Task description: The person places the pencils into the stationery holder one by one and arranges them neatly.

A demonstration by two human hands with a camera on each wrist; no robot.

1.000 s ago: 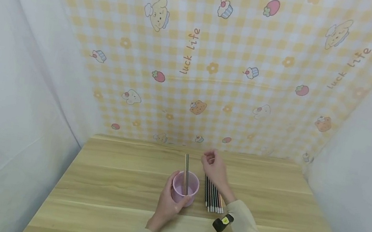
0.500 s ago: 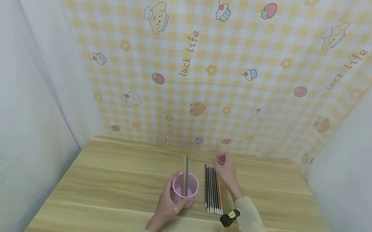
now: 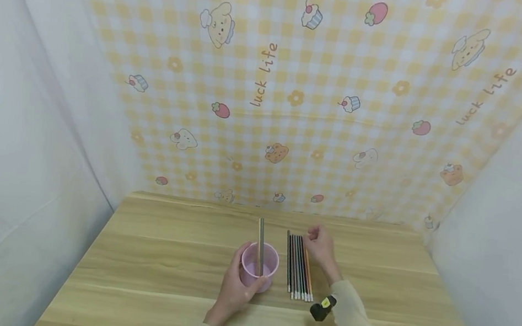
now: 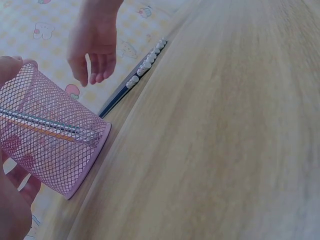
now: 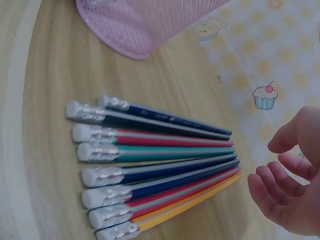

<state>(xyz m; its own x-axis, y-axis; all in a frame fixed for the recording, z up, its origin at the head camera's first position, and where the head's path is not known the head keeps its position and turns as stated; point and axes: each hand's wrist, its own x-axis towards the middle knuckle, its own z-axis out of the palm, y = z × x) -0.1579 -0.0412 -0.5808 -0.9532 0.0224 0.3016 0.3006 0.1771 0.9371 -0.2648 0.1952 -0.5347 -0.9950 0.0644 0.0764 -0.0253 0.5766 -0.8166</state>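
Note:
My left hand [image 3: 234,287] grips a pink mesh pencil cup [image 4: 55,125], fingers and thumb around its sides, and the cup stands upright on the table. Two pencils [image 3: 261,244] lean inside it, a dark green one and an orange one. To the right of the cup lies a row of several pencils [image 5: 165,152], dark blue, red, green and yellow, with white erasers toward me. At the far tips of this row is my right hand [image 3: 322,245]. In the right wrist view its thumb and loosely bent fingers [image 5: 275,187] are apart, with nothing between them.
The wooden table [image 3: 152,259] carries the cup and the pencils. Behind it hangs a yellow checked cloth [image 3: 253,73] with cartoon prints. White sheets [image 3: 21,123] close off the left and right sides.
My right hand has moved right from beside the cup to the right side of the pencil row's tips, then slightly nearer to me. My left hand and the cup have stayed in place.

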